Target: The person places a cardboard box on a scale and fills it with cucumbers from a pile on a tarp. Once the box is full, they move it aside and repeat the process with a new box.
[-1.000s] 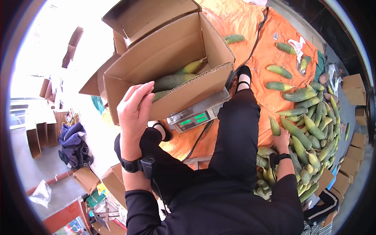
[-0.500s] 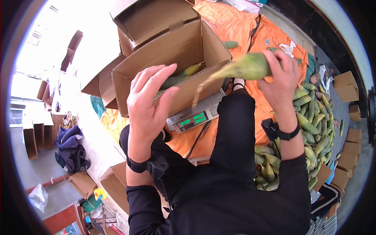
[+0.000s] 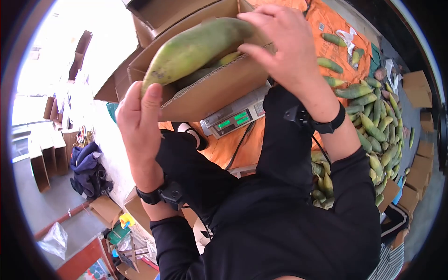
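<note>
Left hand point(image 3: 139, 123) pinching the tapered tip of a green radish point(image 3: 193, 51) | right hand point(image 3: 289, 49) curled round its thick end | radish over open carton point(image 3: 205, 99) | scale point(image 3: 235, 116) glowing green beneath

We hold a large green radish point(image 3: 193, 51) over an open cardboard box point(image 3: 210, 95), our left hand point(image 3: 140, 116) pinching its tapered tip and our right hand point(image 3: 289, 46) gripping the thicker end. Beneath the box we see a scale point(image 3: 226, 125) with lit green digits. To our right, more radishes point(image 3: 373, 130) lie heaped beside an orange sheet point(image 3: 322, 51).
</note>
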Available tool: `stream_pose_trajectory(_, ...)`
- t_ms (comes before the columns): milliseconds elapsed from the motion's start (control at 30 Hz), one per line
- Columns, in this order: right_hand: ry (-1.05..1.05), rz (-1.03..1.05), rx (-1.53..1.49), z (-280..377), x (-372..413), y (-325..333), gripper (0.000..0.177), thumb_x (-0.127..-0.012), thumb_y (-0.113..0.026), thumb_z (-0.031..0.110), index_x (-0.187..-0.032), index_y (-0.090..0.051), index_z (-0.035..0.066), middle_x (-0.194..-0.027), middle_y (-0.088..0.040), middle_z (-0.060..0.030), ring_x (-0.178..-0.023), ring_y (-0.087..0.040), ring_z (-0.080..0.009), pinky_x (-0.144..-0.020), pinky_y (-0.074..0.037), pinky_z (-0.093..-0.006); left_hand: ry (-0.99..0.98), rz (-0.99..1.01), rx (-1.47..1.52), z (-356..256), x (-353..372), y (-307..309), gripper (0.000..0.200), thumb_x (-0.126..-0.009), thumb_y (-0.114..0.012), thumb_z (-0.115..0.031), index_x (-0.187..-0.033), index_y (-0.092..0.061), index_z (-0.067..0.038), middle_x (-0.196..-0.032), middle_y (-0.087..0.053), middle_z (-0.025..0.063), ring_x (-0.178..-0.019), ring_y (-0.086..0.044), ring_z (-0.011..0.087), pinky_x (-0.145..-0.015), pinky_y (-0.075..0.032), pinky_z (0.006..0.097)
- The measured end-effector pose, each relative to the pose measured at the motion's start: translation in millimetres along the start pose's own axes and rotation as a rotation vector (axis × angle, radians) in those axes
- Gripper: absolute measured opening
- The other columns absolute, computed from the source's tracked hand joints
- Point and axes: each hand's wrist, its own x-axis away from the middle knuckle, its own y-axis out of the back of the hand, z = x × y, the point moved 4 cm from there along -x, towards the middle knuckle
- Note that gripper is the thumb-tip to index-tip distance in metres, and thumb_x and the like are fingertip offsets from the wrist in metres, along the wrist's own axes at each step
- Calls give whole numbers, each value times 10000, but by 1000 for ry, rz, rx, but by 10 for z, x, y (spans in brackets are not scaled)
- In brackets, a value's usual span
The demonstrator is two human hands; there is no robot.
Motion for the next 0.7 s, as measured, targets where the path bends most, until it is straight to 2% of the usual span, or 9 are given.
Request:
stream_pose_trajectory(67,-82,3,-23,-358,244,52,364,-718,-737,200,-1063,-634,144,-994,-601,-48,-973,-554,-260,-826,-444,-386,3,-23,-127,110,-72,22,339,-984,-507,-300,-795,-547,-22,-602,-454,-22,-555,-417,46,-508,-307,210)
stream_pose_trajectory(133,-300,78,-119,-715,675,134,291,-768,-698,192,-1036,-630,98,-928,-619,-93,-885,-583,-290,-790,-469,-382,-14,16,-169,257,-182,-36,354,-985,-505,-300,-752,-531,-35,-583,-442,-29,-539,-409,47,-490,-296,215)
stream_pose_trajectory(200,-607,218,-186,-1064,1284,186,251,-781,-678,165,-1010,-628,74,-902,-620,-112,-836,-602,-307,-752,-485,-383,60,-15,-307,414,-311,-105,404,-958,-555,-305,-668,-493,-30,-520,-427,1,-488,-404,65,-458,-310,254)
stream_pose_trajectory(300,-880,522,23,-1379,2504,214,220,-807,-635,175,-1003,-635,74,-863,-636,-136,-834,-624,-319,-731,-501,-395,109,86,-292,662,-526,-280,418,-945,-558,-340,-677,-517,-21,-494,-419,10,-441,-416,83,-441,-317,266)
stream_pose_trajectory(400,-1141,837,132,-1138,3649,298,236,-824,-591,210,-1019,-648,88,-891,-665,-164,-898,-638,-327,-768,-513,-416,186,210,-322,599,-634,-536,387,-967,-528,-292,-690,-531,-22,-536,-420,-5,-466,-433,72,-457,-327,233)
stream_pose_trajectory(500,-1243,1108,72,-756,4874,283,256,-819,-598,215,-1038,-655,95,-956,-666,-175,-940,-635,-337,-801,-512,-429,285,227,-117,576,-664,-732,355,-963,-526,-285,-732,-542,-16,-544,-420,-12,-502,-455,74,-509,-344,219)
stream_pose_trajectory(600,-1235,1375,120,-294,5278,503,263,-812,-607,221,-1045,-637,103,-995,-651,-159,-961,-623,-324,-816,-504,-418,318,289,-101,525,-626,-851,306,-957,-507,-264,-1079,-621,-7,-810,-616,62,-806,-589,137,-707,-430,254)
stream_pose_trajectory(633,-1319,1452,99,-233,5344,572,249,-814,-609,224,-1043,-631,130,-1123,-595,-133,-1102,-549,-310,-899,-465,-412,288,332,-174,571,-640,-806,351,-955,-498,-245,-1221,-582,-31,-1016,-654,95,-972,-603,181,-833,-447,303)
stream_pose_trajectory(700,-1289,1472,206,-190,5415,655,244,-812,-609,214,-1045,-631,143,-1139,-577,-112,-1130,-522,-294,-914,-453,-409,224,315,-227,658,-658,-743,344,-950,-517,-245,-1207,-590,-28,-1016,-650,94,-968,-593,171,-856,-438,301)
